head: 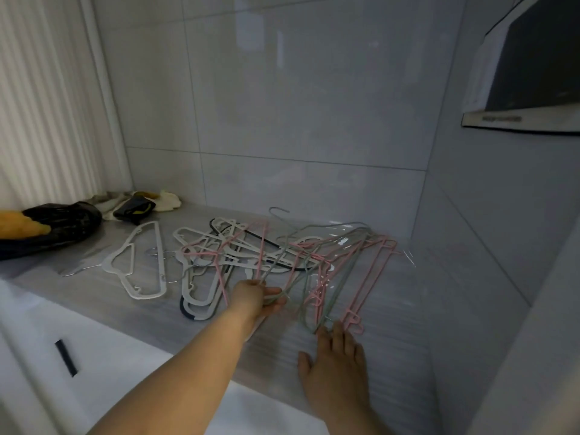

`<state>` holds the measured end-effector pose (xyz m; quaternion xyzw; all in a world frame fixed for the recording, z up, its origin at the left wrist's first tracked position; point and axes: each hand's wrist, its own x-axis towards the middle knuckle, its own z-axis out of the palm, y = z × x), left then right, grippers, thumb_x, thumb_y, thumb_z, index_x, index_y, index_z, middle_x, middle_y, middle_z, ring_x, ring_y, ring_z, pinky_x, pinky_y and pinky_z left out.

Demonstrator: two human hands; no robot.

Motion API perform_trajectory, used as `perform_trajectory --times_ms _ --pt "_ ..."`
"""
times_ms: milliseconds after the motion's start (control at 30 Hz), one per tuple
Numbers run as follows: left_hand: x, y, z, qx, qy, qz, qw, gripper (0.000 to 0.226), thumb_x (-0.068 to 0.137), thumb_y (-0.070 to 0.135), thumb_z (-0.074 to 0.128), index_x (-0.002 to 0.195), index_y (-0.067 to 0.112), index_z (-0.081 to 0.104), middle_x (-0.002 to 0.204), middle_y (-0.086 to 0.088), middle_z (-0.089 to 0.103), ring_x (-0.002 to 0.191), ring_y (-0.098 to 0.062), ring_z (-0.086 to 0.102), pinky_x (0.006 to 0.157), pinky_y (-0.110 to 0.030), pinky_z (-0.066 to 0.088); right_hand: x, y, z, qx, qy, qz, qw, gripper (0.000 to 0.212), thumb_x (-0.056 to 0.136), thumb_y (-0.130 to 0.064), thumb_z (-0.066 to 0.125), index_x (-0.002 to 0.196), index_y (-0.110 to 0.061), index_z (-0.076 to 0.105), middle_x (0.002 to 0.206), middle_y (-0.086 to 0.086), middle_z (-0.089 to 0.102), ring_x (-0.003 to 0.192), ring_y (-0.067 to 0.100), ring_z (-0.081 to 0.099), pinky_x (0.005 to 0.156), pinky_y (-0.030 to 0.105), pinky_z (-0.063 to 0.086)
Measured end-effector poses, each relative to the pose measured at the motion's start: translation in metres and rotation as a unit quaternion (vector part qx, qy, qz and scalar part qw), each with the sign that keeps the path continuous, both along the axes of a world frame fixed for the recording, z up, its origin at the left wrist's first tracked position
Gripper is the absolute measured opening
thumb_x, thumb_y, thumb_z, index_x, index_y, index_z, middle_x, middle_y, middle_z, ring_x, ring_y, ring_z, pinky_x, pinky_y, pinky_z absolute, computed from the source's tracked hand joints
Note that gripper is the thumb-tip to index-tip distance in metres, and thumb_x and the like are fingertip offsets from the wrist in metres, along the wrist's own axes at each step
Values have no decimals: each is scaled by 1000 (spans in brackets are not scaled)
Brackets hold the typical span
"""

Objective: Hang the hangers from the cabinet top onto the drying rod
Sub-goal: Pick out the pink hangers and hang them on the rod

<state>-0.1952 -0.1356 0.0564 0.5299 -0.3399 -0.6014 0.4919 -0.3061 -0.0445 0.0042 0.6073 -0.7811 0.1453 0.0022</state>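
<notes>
A tangled pile of thin pink, grey-green and white clothes hangers (301, 246) lies on the grey striped cabinet top (392, 324). The left hand (254, 298) grasps several of these hangers with curled fingers. The right hand (332, 362) lies flat, fingers straight, its tips touching the pile's near edge.

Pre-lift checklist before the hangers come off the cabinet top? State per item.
1. Left hand grips hangers: ok, fingers curled round several thin hangers.
2. Right hand free: ok, flat on the cabinet top, fingertips by the hanger ends.
3. Gripped hangers clear of the pile: not ok, they overlap the white hangers.
4. Hooks unsnagged: cannot tell.
5. Drying rod located: cannot tell, not in view.
</notes>
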Motion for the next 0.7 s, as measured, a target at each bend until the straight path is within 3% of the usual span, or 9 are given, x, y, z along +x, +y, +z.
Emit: perform_trajectory --times_ms 133,200,333,433,567,633,700 --pt "6 13 15 -61 -23 19 998 14 98 1 26 108 7 34 76 -10 54 30 -9 58 33 -17 48 -1 -8 -13 5 7 6 1000 57 60 -47 47 86 -7 77 98 18 72 82 33 71 69 46 58" --pt "14 16 20 -90 -36 24 995 11 98 2 27 103 4 36 75 -9 54 30 -8 58 33 -18 48 -1 -6 -21 6 -4 20 1000 56 49 -48 53 77 -7 77 87 17 74 71 32 72 60 45 57" --pt "42 34 37 -154 -72 30 985 17 96 -4 27 94 4 42 74 -9 53 32 -8 58 34 -18 48 -2 -3 -24 -23 21 47 998 60 52 -49 52 90 -8 74 91 18 74 81 35 69 68 43 57" --pt "68 53 46 -187 -115 55 974 17 96 -3 27 95 5 42 73 -8 53 38 -14 59 33 -15 45 4 0 -17 -136 35 112 984 59 65 -46 38 112 -13 52 106 16 69 99 30 48 86 41 35" --pt "105 82 48 -236 -223 106 940 14 98 5 27 100 8 41 73 -3 55 35 1 58 32 -13 43 24 2 8 -308 -25 196 931 47 91 -48 24 118 -16 44 125 9 41 107 26 41 101 33 24" --pt "124 102 50 -250 -260 123 924 14 98 6 29 101 9 42 74 -2 56 38 2 59 33 -12 42 38 1 35 -345 -52 216 912 49 80 -41 36 120 -14 43 129 12 42 111 28 41 99 37 30" --pt "142 128 56 -256 -293 142 910 16 97 7 31 96 12 47 74 -2 58 41 1 60 34 -13 43 52 4 70 -349 -75 234 904 50 77 -35 40 121 -10 44 128 20 53 113 36 49 89 42 49"
